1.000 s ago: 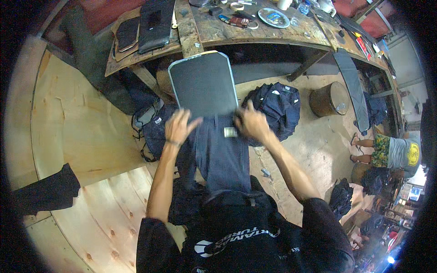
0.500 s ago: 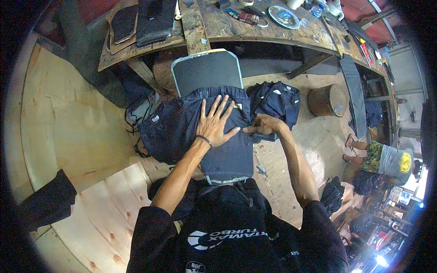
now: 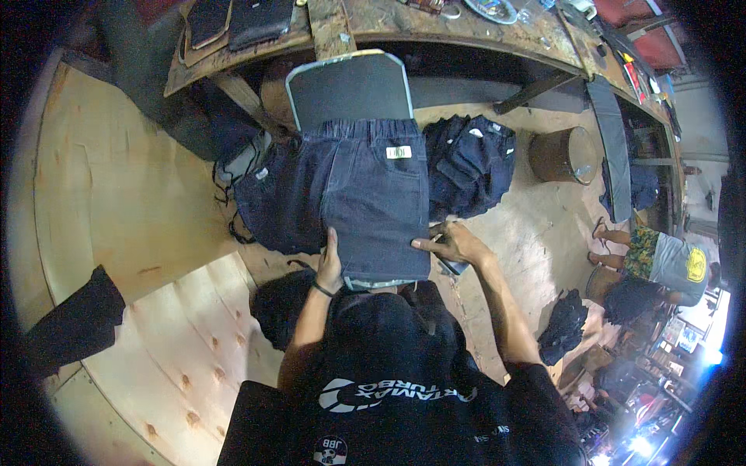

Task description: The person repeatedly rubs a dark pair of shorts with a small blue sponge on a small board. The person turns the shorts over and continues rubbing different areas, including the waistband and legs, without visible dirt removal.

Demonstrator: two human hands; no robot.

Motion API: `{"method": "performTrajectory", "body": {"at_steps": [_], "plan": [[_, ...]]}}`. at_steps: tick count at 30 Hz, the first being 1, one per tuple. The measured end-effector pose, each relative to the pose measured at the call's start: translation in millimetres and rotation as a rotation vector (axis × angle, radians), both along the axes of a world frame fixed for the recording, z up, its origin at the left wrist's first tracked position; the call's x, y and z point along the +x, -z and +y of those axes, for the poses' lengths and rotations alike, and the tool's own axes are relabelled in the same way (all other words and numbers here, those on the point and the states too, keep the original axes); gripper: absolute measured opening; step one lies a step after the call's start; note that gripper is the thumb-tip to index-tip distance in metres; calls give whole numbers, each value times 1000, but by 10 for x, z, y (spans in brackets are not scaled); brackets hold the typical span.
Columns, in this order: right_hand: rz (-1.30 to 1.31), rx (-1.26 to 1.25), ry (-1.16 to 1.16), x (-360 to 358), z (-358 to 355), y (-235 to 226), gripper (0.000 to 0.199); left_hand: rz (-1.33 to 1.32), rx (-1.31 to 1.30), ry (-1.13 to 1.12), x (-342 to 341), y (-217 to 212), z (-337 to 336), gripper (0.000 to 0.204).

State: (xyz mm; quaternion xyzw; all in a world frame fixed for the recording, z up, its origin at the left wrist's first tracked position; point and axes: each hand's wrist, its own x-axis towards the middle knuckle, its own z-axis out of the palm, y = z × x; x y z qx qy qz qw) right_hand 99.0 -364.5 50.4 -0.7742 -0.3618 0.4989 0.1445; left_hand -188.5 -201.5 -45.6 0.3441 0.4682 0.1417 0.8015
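Observation:
A pair of dark denim shorts (image 3: 373, 198) lies flat over a grey board (image 3: 350, 85), waistband at the far end with a small pale label. My left hand (image 3: 329, 264) presses along the near left edge of the shorts, fingers together and pointing away. My right hand (image 3: 451, 242) rests at the near right corner, fingers on the fabric edge, with a dark object under it that I cannot identify. More dark denim (image 3: 276, 206) lies under and to the left of the shorts.
A heap of dark garments (image 3: 472, 163) sits to the right, a brown round stool (image 3: 563, 154) beyond it. A cluttered wooden workbench (image 3: 388, 23) runs along the far side. Black cloth (image 3: 74, 318) lies at left on the plywood floor (image 3: 116, 186). Another person (image 3: 653, 264) sits at right.
The shorts have been smoothed flat on the board. Both my hands have slid from the middle of the fabric back to its near edge, one at each side.

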Motion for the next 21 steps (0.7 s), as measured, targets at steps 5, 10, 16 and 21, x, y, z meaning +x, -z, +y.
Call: {"method": "performTrajectory", "body": {"at_steps": [5, 10, 16, 21], "plan": [[184, -82, -92, 29, -92, -37, 68, 29, 74, 60, -199, 210, -425, 77], [72, 116, -20, 65, -50, -101, 69, -85, 108, -30, -261, 32, -233, 69], [-52, 196, -39, 352, 369, 138, 57, 484, 643, 169, 248, -36, 167, 56], [-98, 523, 52, 692, 772, 347, 55, 595, 853, 168, 936, -188, 891, 82]]}}
